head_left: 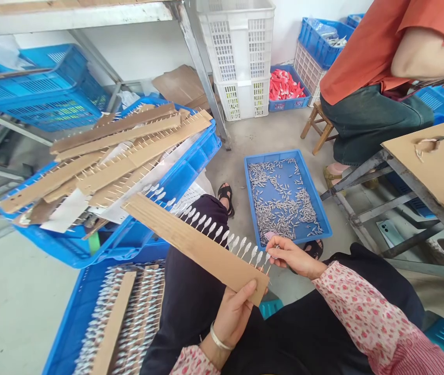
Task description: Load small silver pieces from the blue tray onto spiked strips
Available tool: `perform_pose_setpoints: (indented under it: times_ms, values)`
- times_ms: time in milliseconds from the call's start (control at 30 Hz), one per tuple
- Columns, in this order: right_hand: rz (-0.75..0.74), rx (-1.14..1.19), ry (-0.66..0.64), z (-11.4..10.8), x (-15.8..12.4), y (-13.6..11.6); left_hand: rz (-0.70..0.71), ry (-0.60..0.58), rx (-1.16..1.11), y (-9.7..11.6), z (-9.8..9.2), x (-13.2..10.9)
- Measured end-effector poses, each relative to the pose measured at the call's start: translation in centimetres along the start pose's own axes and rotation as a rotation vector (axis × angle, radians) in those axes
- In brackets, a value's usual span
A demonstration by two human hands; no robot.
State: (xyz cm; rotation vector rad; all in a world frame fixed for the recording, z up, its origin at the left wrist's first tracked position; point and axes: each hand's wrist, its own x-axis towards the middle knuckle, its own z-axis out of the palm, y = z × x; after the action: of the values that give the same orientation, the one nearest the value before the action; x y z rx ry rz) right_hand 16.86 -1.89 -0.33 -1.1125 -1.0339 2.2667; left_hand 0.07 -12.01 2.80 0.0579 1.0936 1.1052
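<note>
My left hand (231, 315) grips the near end of a long cardboard strip (194, 245), thumb on top. Thin sticks poke out along the strip's far edge, and most carry a small whitish, spindle-shaped piece (206, 223). At the near end of that row, my right hand (290, 256) is closed in a pinch on one such piece (269, 256), partly hidden by the fingers. Beyond my right hand, a shallow blue tray (250, 208) on the floor holds many loose grey pieces of similar shape.
Cardboard strips with bare sticks (139, 156) heap over a blue crate (124, 245) at left. Below it, another blue crate (63, 323) holds rows of filled strips. A person in orange (370, 57) sits at right behind a metal-legged table (432, 161). White crates (241, 99) stand behind.
</note>
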Motion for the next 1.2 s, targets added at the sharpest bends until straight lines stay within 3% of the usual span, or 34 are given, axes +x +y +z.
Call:
perform_pose_setpoints:
  times_ms: [367, 767, 1033, 1200]
  values:
    - [-0.003, -0.020, 0.012, 0.8, -0.3, -0.5, 0.013, -0.003, 0.018, -0.1, 0.0, 0.0]
    - [-0.032, -0.037, 0.031, 1.7, -0.6, 0.6, 0.114, 0.147, 0.113, -0.9, 0.6, -0.1]
    - [-0.051, -0.057, 0.026, 2.5, -0.9, 0.4, 0.114, 0.152, 0.108, -0.8, 0.6, -0.1]
    - [-0.067, 0.003, 0.005, 1.3, -0.6, 0.1, 0.058, 0.091, 0.080, -0.3, 0.5, -0.3]
